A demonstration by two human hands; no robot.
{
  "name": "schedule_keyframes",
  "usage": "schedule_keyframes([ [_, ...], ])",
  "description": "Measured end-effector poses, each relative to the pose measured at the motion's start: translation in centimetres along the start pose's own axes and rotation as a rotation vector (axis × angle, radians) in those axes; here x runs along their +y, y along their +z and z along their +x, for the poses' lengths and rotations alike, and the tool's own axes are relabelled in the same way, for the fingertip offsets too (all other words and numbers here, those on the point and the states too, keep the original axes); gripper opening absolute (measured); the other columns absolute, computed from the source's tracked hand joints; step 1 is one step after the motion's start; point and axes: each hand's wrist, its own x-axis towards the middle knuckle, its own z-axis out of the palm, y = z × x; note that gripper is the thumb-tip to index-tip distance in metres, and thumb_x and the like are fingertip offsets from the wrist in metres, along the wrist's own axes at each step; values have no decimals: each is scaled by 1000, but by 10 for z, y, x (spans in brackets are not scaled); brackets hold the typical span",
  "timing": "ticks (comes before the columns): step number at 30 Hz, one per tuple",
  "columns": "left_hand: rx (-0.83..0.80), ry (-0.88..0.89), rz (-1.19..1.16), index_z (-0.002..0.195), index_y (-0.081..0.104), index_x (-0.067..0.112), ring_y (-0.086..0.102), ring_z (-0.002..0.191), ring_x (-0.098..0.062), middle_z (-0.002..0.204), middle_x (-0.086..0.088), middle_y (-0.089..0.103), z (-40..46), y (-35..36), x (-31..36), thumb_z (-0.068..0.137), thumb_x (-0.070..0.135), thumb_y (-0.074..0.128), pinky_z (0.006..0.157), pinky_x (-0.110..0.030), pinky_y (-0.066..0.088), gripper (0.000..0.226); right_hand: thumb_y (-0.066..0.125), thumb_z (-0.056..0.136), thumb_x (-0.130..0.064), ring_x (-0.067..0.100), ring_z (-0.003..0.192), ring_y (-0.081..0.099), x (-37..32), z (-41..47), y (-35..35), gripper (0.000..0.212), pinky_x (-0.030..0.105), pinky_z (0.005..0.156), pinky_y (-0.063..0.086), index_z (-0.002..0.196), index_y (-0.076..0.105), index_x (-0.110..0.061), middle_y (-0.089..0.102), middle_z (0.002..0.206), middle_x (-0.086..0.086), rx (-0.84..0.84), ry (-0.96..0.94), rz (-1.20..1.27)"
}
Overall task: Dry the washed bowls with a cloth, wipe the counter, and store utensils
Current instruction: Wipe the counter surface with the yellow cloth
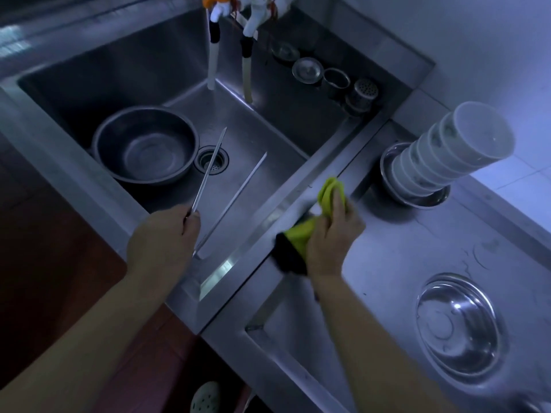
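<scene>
1. Holding a long thin metal chopstick (208, 169) by its near end, the left hand (162, 234) is closed round it above the steel sink basin (89, 76); the far tip points past the round drain strainer (212, 159).
2. Second thin metal chopstick (238, 195) lies on the sink floor, just right of the held one, apart from it.
3. Right hand (331, 231) is closed on a bunched yellow-green cloth with a black part (301, 236), pressed at the tabletop edge (387, 251) beside the sink rim.
4. Task things: tall stack of white bowls (447, 153) sits in a shallow steel dish (417, 198) far right on the tabletop, leaning in this wide view; one shiny steel bowl (457, 326) sits near right; a large steel mixing bowl (146, 144) sits in the sink left of the drain.
5. Risk: the chopstick is gripped only at one end, probably wet, so it could slip and drop back into the sink or onto the strainer.
6. Risk: the long tip swinging could knock the mixing bowl or the white tap hoses (229, 64).
7. Risk: a wide cloth sweep to the right could bump the bowl stack; tall and narrow-based, it looks likely to topple.
8. Risk: the cloth's loose black end hangs over the rim and could dip into the sink and get wet.
</scene>
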Motion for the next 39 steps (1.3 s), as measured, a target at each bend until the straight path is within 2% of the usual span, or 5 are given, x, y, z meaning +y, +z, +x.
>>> schedule_keyframes([
  [5, 42, -9, -44, 67, 51, 10, 51, 60, -26, 61, -8, 55, 0, 1, -5, 95, 24, 44, 55, -37, 40, 33, 37, 100, -33, 30, 146, 4, 13, 76, 48, 51, 41, 118, 5, 149, 30, -22, 14, 159, 7, -518, -61, -382],
  [19, 143, -28, 17, 82, 61, 7, 58, 71, -32, 74, -12, 65, -17, -47, -46, 95, 24, 44, 64, -44, 45, 27, 45, 87, -27, 35, 141, 27, -61, -135, 17, 48, 51, 116, 1, 133, 56, -17, 47, 144, 9, -608, -336, -169],
  [26, 71, 26, -19, 84, 62, 5, 58, 74, -34, 77, -14, 65, -46, -48, -39, 95, 22, 46, 68, -47, 46, 26, 35, 97, -35, 31, 147, 5, -54, -189, -15, 55, 55, 115, 7, 150, 27, -21, 19, 158, 6, -707, -430, -196],
  [31, -3, 72, -22, 76, 59, 6, 56, 68, -31, 71, -11, 63, -71, -36, -23, 95, 21, 46, 64, -44, 45, 28, 36, 93, -45, 32, 143, 24, -10, -221, -72, 65, 54, 109, 33, 151, 22, -19, 25, 156, 9, -825, -378, -500],
  [39, -123, 117, -23, 73, 56, 5, 53, 69, -29, 70, -12, 59, -92, -4, 10, 94, 21, 45, 60, -38, 39, 28, 18, 97, -55, 25, 147, 9, 44, -222, -130, 63, 43, 115, 9, 152, 16, -25, 12, 159, -1, -890, -173, -482],
])
